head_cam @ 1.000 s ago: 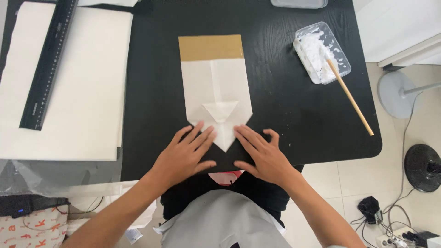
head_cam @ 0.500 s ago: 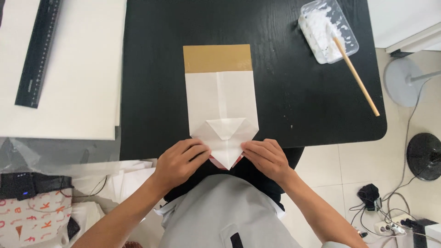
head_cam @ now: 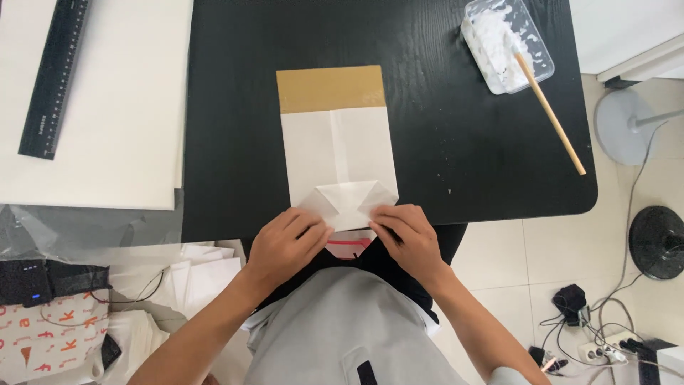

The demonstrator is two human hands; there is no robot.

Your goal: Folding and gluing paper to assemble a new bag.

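A flat white paper bag (head_cam: 335, 150) with a brown strip at its far end lies lengthwise on the black table (head_cam: 442, 135). Its near end is folded into a diamond-shaped bottom that overhangs the table's front edge. My left hand (head_cam: 288, 239) pinches the left corner of that fold. My right hand (head_cam: 406, 235) pinches the right corner. A bit of red print shows under the fold between my hands.
A clear plastic tub of white paste (head_cam: 506, 43) with a wooden stick (head_cam: 548, 110) stands at the table's far right. A black ruler (head_cam: 57, 75) lies on a white board (head_cam: 107, 128) to the left. Paper sheets, a fan base and cables sit on the floor.
The bag's near end has been drawn toward me, over the table edge. Both hands have slid back with it, from pressing flat on the fold to pinching its corners.
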